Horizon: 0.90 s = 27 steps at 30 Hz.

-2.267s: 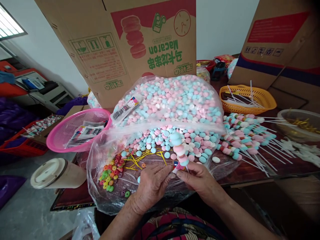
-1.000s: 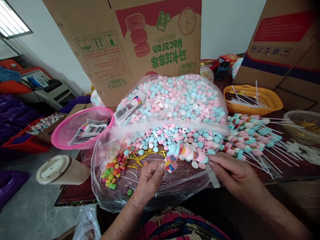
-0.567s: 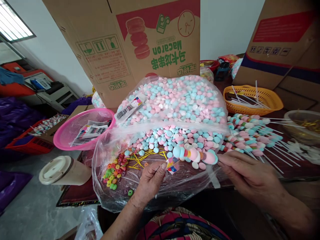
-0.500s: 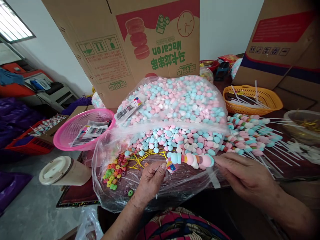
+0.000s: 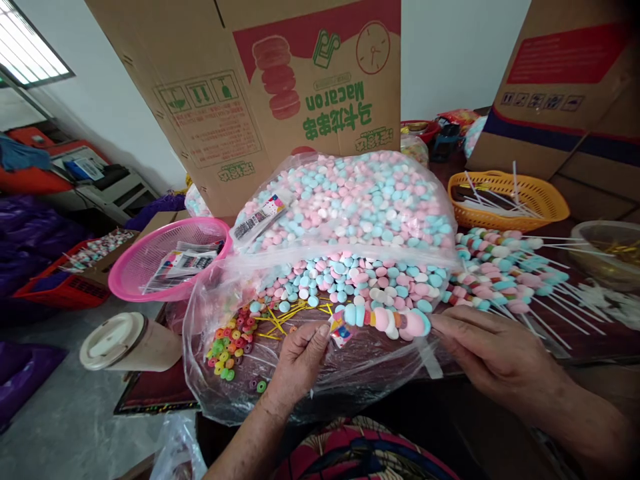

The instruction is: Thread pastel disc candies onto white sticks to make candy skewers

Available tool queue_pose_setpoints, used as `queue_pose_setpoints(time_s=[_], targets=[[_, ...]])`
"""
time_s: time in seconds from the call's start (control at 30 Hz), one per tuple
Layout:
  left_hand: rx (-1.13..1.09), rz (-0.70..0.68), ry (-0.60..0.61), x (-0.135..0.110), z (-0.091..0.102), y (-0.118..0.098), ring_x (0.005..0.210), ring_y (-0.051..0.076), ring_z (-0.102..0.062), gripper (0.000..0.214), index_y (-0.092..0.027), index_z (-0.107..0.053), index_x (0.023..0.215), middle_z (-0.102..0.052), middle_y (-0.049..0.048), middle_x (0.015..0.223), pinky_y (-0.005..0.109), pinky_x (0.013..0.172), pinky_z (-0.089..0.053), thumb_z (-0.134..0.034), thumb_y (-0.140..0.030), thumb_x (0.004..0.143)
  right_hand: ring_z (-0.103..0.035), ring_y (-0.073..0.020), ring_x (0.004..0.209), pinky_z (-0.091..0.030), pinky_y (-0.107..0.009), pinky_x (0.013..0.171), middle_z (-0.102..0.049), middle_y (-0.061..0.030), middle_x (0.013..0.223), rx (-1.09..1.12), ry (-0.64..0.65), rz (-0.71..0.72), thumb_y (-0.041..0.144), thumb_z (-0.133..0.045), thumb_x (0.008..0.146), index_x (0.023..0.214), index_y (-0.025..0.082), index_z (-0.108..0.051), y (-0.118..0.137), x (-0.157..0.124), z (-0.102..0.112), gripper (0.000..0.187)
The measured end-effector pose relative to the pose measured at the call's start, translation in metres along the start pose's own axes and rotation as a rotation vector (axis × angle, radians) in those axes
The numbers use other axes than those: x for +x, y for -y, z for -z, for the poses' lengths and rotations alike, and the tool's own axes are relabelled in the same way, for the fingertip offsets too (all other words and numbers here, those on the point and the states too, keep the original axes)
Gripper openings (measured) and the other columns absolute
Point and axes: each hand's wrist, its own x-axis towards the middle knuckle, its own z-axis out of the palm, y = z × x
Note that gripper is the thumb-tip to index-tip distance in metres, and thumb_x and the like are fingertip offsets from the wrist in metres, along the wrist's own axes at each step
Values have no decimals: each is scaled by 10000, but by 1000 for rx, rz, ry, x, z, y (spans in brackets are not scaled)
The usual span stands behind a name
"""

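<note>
One candy stick (image 5: 384, 321) being held crosswise

The left hand (image 5: 301, 353) is pinching a wrapper (image 5: 343, 335) near the stick's tip; set apart, the right hand (image 5: 493, 347) is gripping the other end, the stick spanning between them. From it, loose candies (image 5: 381, 271) are lying at twelve o'clock, candy rings (image 5: 229, 343) at nine, piled skewers (image 5: 505, 283) at two

Dark reddish-brown desk (image 5: 153, 392); on it, large clear plastic bag (image 5: 220, 399) full of pastel candies (image 5: 350, 193); to right, piled candy skewers (image 5: 510, 270), orange basket (image 5: 554, 205), clear tub (image 5: 595, 257), white scraps (image 5: 607, 305)
</note>
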Motion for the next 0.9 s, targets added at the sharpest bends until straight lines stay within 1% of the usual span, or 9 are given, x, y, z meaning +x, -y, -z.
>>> queue_pose_setpoints(time_s=[0.13, 0.23, 0.3, 0.4, 0.47, 0.53, 0.63, 0.73, 0.9], targets=[[6, 15, -54, 2, 0, 0, 488, 86, -325, 502, -160, -521, 577, -387, -43, 496, 211, 477, -266, -538, -611, 798, -619, -170, 737, -463, -249, 617, -646, -83, 807, -4, 20, 38, 90, -448, 880, 956, 151, -610, -1, -2, 1, 189], [51, -3, -31, 1, 1, 1, 491, 90, -335, 462, -159, -579, 659, -418, -41, 518, 212, 475, -274, -518, -585, 826, -599, -165, 699, -445, -258, 611, -633, -77, 774, -1, 61, 56, 85, -426, 883, 942, 148, -614, -1, -3, 1, 207], [121, -48, 32, 1, 1, 0, 530, 98, -376, 426, -154, -616, 703, -466, -27, 563, 215, 512, -313, -498, -531, 863, -586, -164, 674, -423, -268, 585, -628, -71, 766, 1, 120, 47, 87, -405, 887, 930, 154, -620, -1, -2, 2, 229], [235, -104, 183, 0, 2, -6, 600, 118, -459, 401, -146, -661, 737, -552, 2, 627, 228, 589, -369, -461, -449, 908, -559, -169, 630, -379, -283, 547, -604, -52, 719, -7, 230, 3, 108, -377, 896, 863, 168, -622, -3, 2, 4, 255], [250, -122, 287, 1, 3, -12, 696, 152, -543, 346, -152, -699, 885, -638, 29, 737, 247, 670, -409, -483, -422, 904, -543, -167, 618, -365, -282, 543, -582, -41, 695, 27, 296, -28, 145, -373, 912, 830, 170, -614, -6, 7, 4, 256], [204, -122, 372, 3, 4, -19, 848, 206, -593, 336, -165, -689, 1040, -683, 55, 904, 282, 779, -428, -569, -420, 857, -538, -159, 625, -364, -271, 550, -574, -33, 696, 106, 350, -64, 183, -376, 930, 812, 172, -603, -8, 11, 4, 256], [187, -73, 492, 7, 6, -29, 943, 250, -596, 405, -164, -675, 1107, -684, 63, 995, 313, 845, -432, -664, -412, 787, -545, -154, 656, -363, -258, 570, -585, -33, 727, 186, 370, -96, 193, -380, 935, 803, 180, -590, -9, 15, 1, 248], [271, -77, 577, 11, 5, -36, 978, 245, -594, 371, -188, -662, 1141, -688, 45, 1012, 321, 878, -431, -623, -379, 825, -541, -163, 670, -344, -261, 579, -591, -39, 746, 190, 399, -96, 174, -381, 924, 800, 184, -586, -7, 16, -2, 240], [217, -114, 672, 17, -4, -37, 1154, 251, -535, 430, -245, -564, 1278, -639, 38, 1198, 348, 1003, -370, -556, -379, 870, -544, -168, 682, -309, -269, 582, -604, -23, 749, 239, 618, -72, 111, -419, 873, 791, 186, -591, -2, 25, 3, 205]])
